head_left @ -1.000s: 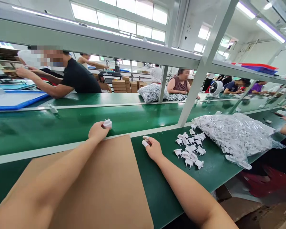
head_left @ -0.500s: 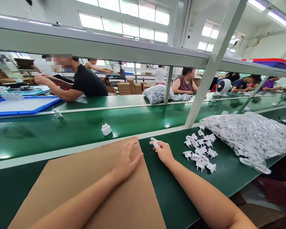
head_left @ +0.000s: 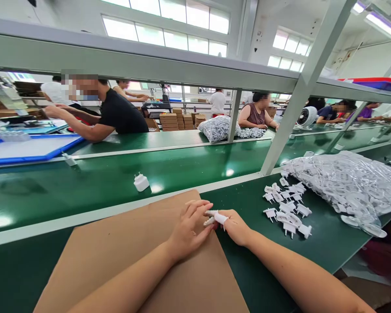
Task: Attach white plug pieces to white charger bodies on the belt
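Note:
My two hands meet over the right edge of a brown cardboard sheet (head_left: 127, 261). My right hand (head_left: 236, 227) is closed, pinching small white plug parts (head_left: 217, 216). My left hand (head_left: 189, 228) reaches in from the left, its fingertips and thumb closing on the same white parts. A finished white charger (head_left: 141, 181) lies alone on the green conveyor belt (head_left: 84, 182) beyond the cardboard. A loose heap of several white plug parts (head_left: 288, 206) lies on the green table to the right of my right hand.
A clear plastic bag full of white parts (head_left: 348, 182) lies at the right. A slanted grey frame post (head_left: 280, 134) rises behind the heap. Across the belt, other people work; a blue-edged tray (head_left: 29, 148), boxes and a second bag (head_left: 217, 128) sit there.
My left hand let go of the charger on the belt and came back to meet my right hand. The charger has drifted left on the belt. My right hand drew nearer.

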`<control>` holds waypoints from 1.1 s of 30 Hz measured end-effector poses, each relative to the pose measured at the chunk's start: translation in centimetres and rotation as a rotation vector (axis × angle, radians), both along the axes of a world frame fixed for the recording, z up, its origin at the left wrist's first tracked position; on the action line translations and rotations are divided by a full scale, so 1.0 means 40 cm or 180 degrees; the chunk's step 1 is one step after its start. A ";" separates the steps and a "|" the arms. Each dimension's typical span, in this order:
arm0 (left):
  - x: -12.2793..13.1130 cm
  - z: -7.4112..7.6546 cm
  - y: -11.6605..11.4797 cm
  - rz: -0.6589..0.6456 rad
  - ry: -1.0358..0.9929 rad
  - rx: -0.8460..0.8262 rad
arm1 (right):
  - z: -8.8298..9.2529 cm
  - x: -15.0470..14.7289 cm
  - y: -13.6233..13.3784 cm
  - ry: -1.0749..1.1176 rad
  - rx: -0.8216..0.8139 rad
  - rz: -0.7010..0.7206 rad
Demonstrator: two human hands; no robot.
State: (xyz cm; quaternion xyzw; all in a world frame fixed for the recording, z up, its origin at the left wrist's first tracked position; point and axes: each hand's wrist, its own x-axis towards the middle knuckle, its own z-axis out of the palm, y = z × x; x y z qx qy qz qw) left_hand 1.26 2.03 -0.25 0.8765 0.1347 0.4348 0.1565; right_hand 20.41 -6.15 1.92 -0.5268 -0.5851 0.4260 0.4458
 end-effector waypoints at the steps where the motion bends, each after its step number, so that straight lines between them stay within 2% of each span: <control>1: 0.000 0.001 -0.001 -0.0055 0.0022 0.0095 | -0.004 -0.004 0.000 0.0022 -0.0053 0.0088; 7: 0.004 -0.010 0.014 -0.0189 0.0000 0.0219 | -0.012 -0.004 0.001 -0.0100 -0.0216 0.0386; 15: 0.011 -0.014 0.012 -0.0085 0.0083 0.0118 | -0.004 0.001 0.000 -0.0197 -0.0264 0.0441; 26: 0.008 -0.006 0.014 0.0020 0.0234 -0.0568 | -0.010 0.008 0.023 0.0369 -0.0435 0.0301; 33: 0.005 0.002 0.015 0.0049 0.0063 -0.1007 | -0.019 0.011 0.032 0.0691 -0.0534 0.0158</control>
